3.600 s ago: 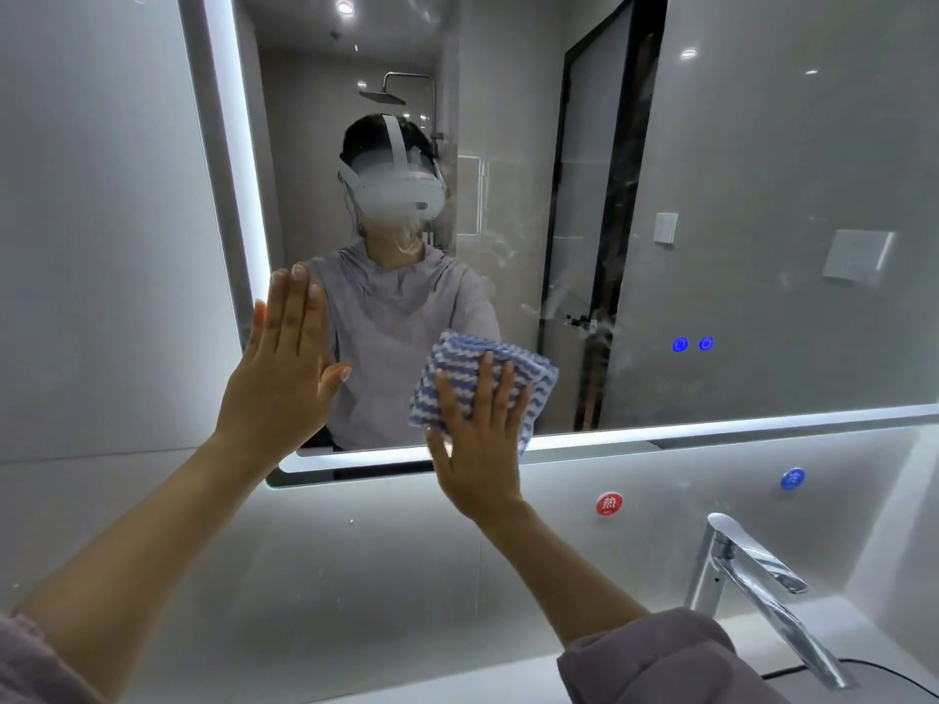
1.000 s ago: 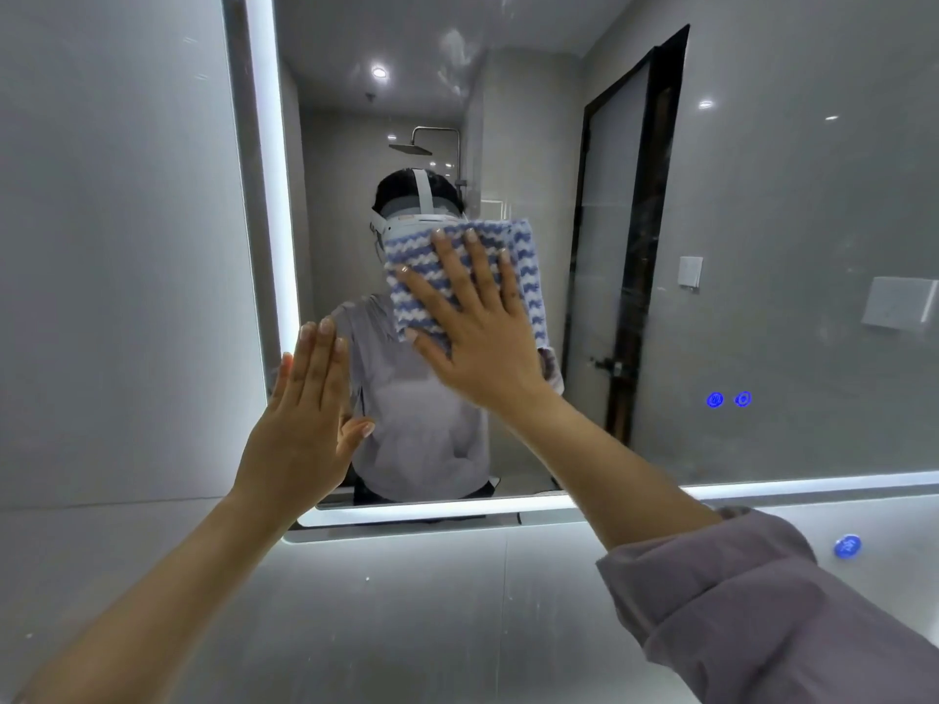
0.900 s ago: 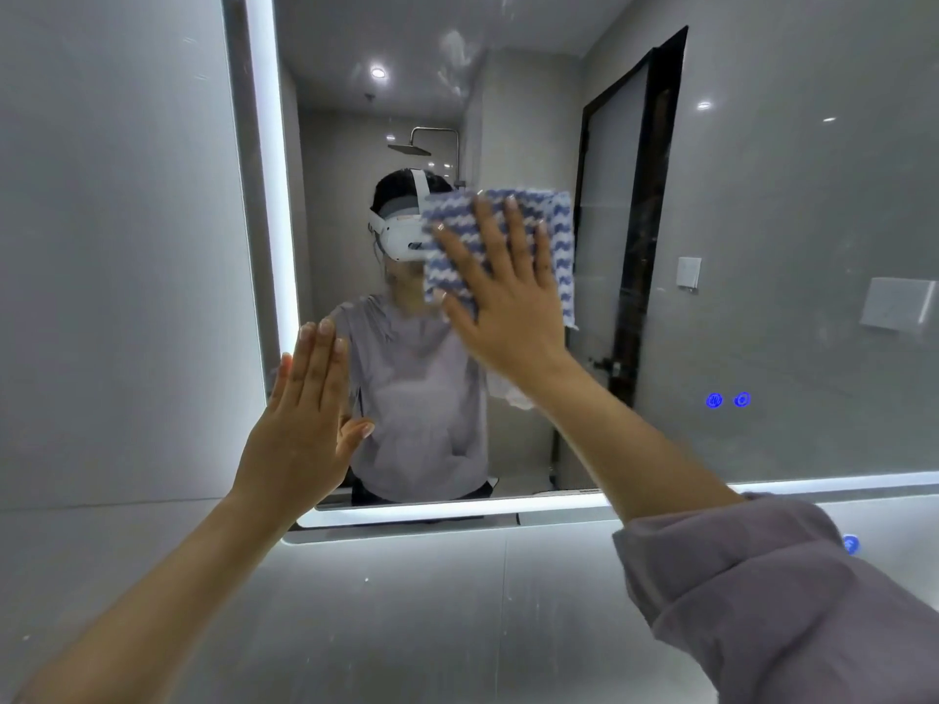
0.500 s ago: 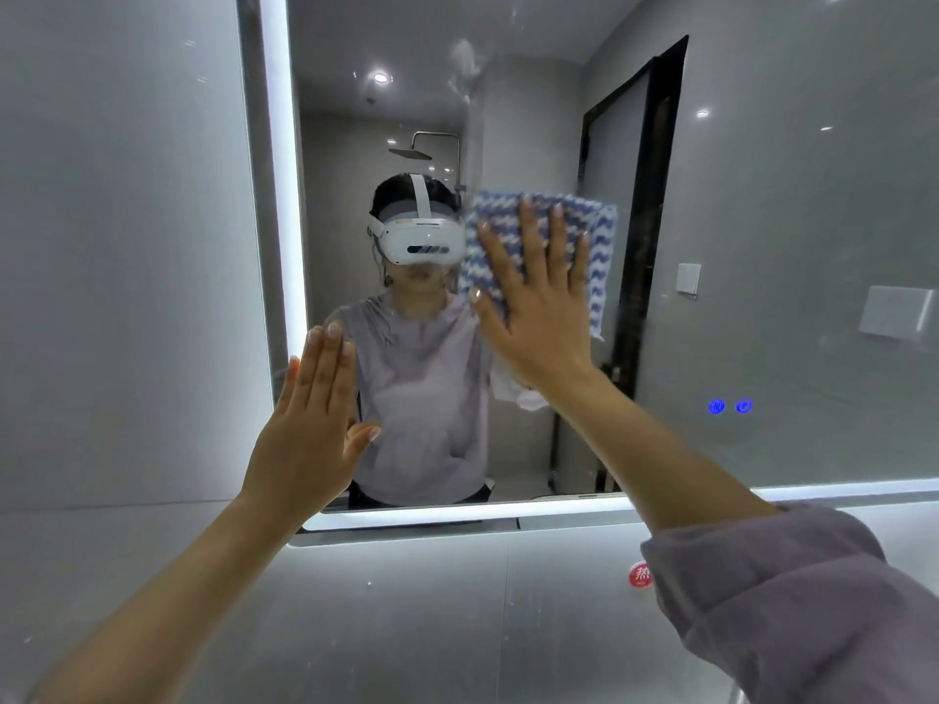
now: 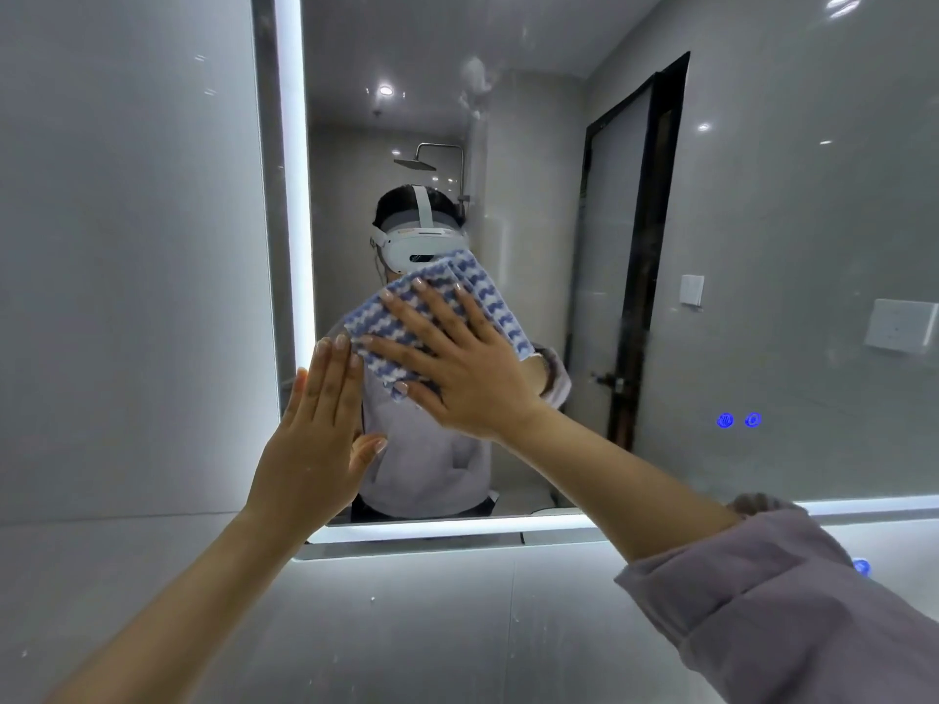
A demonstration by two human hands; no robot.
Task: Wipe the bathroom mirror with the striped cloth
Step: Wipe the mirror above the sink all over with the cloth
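Mirror (image 5: 762, 246) w/ lit edge faces us. Our right hand (image 5: 457, 368), fingers spread, presses striped cloth (image 5: 488, 292) flat on glass. Left hand (image 5: 315, 439) rests flat, fingers together, at lower-left edge.

Cloth (image 5: 447, 317): blue-white wavy stripes. Sleeve (image 5: 792, 607): pale lilac. Mirror (image 5: 762, 246) edge: white glow; two blue icons (image 5: 739, 420).

The mirror (image 5: 762, 246) carries the striped cloth (image 5: 401, 322) and both hands pressed flat against its glass

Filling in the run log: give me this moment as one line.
phase: wiping | right hand: flat, pressing cloth on mirror | left hand: open, at mirror's lower left edge
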